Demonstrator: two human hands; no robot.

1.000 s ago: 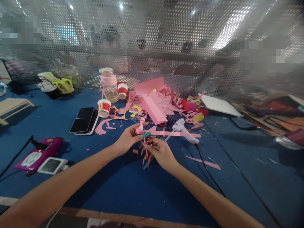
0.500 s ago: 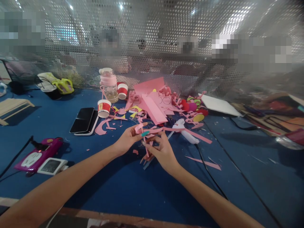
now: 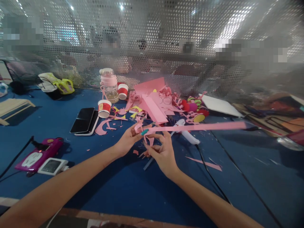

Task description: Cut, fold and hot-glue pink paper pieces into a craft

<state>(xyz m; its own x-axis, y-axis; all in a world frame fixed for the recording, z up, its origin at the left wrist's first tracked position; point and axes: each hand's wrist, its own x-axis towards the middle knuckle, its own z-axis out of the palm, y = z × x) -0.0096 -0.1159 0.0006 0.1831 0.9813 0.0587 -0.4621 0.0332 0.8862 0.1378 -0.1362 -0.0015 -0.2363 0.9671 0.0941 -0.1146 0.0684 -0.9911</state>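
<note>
A long pink paper strip point(image 3: 204, 126) stretches out to the right from between my hands, above the table. My left hand point(image 3: 127, 141), with a teal thumbnail, is closed and pinches the strip near its looped or folded end point(image 3: 138, 127). My right hand point(image 3: 163, 153) is beside it with bent fingers, thumb and forefinger closed on a short part of the strip just below the left thumb. How the folds run between the fingertips is partly hidden. Behind the hands lies a white glue gun point(image 3: 188, 136) with a black cord, partly covered by the strip.
Pink paper sheets point(image 3: 154, 109) and scraps heap up behind my hands. Left of them stand paper cups point(image 3: 104, 108), a bottle point(image 3: 109, 87) and a phone point(image 3: 83, 120). A purple power strip point(image 3: 40, 153) is at the left. A perforated metal screen point(image 3: 152, 60) bounds the back.
The strip's long free end has swung up and farther out to the right, now nearly straight. The strip part that hung below my fingers no longer shows there. My hands have hardly moved.
</note>
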